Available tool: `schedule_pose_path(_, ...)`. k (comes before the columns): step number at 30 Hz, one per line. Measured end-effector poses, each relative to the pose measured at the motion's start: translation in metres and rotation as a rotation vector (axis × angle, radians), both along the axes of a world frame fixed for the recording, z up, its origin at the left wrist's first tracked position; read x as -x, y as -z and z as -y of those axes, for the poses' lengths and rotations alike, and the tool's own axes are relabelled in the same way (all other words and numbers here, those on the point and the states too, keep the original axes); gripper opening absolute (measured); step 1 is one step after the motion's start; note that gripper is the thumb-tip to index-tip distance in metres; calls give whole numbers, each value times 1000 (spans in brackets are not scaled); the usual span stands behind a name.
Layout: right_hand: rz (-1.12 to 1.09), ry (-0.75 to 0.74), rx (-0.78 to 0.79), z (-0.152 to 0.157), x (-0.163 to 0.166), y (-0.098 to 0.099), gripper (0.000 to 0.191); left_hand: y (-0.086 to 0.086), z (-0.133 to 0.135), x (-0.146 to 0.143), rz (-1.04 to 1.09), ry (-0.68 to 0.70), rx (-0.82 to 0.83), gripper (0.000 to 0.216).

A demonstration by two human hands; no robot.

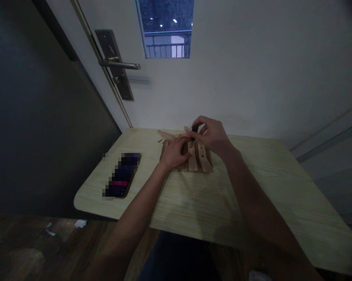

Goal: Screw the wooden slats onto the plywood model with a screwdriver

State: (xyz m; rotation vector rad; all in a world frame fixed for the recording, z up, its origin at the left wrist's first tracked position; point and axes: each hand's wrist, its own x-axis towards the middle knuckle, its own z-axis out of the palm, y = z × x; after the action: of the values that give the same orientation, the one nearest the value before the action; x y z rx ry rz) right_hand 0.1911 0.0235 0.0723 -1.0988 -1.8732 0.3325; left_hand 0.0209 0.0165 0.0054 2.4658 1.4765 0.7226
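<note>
My right hand (212, 134) pinches the short black handle of what looks like a small screwdriver (195, 128). It stands nearly upright, its lower end at a hole in a pale wooden strip (192, 162). My left hand (175, 151) presses on the wood from the left, with the thumb and index finger against that strip and the other fingers bent over the pieces. To the right lies a second wooden strip (204, 162) with dark holes. Both strips rest on a brown wooden board (181, 169), partly covered by my left hand.
Thin wooden slats (165, 134) lie behind the board. A phone (124, 175), partly pixelated, is on the left of the light wooden table (252, 187). Beyond the table's far edge stands a white door (237, 78) with a metal handle (123, 65).
</note>
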Motion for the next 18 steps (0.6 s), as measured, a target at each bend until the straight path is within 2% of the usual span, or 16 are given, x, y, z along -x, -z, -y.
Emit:
schedule_pose_path(7,-19,-148,30,6,2,-10,14,-1,1,0,3,-5,7,51)
schedule_pose_path(11,9,-167,74,4,-3,-10,25,-2,2,-1,0,-14,17,51)
schedule_pose_path(14,36,-145,92,1,-8,-10,29,-2,2,0,12,2,7,50)
schedule_pose_path(18,16,-45,60,1,-8,-11,14,-1,1,1,7,2,10,50)
